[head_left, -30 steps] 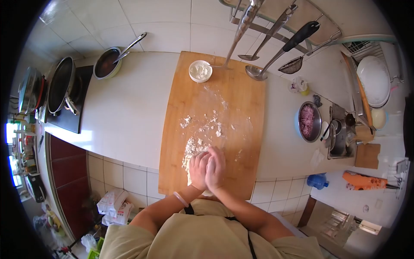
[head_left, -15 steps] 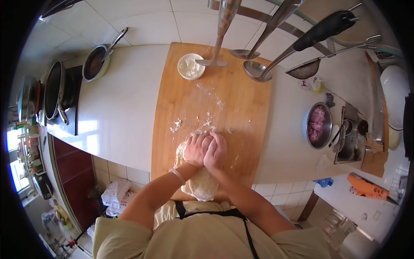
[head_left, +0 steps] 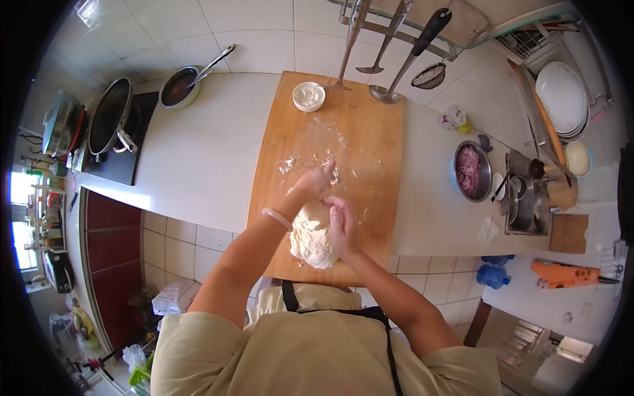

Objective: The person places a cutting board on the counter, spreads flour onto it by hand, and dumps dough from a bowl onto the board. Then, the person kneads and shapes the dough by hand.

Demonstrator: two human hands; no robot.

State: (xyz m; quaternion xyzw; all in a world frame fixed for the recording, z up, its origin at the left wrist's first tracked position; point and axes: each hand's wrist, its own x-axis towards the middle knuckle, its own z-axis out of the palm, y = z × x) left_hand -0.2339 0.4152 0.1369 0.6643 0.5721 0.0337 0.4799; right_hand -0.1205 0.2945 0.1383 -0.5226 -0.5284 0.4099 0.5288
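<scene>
A tiled kitchen with a white table [head_left: 198,132] and bright light from the left.
Pale square tiles cover the upper wall [head_left: 254,49], and the lower wall [head_left: 178,256] is also tiled. Dark red cabinet doors [head_left: 112,247] stand below the table at the left. Beyond them, a window [head_left: 24,241] shines very bright. A soft reflection lies on the table's left front edge. The outer corners of the view are black.

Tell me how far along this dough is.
Partway, I'd judge. Done: most of it looks gathered into one lump of dough on the wooden board. In hand: the right hand is at the lump's side, the left hand just beyond it, near loose crumbs. Left: those crumbs lie apart and the surface looks rough, so probably more gathering and kneading.
</scene>
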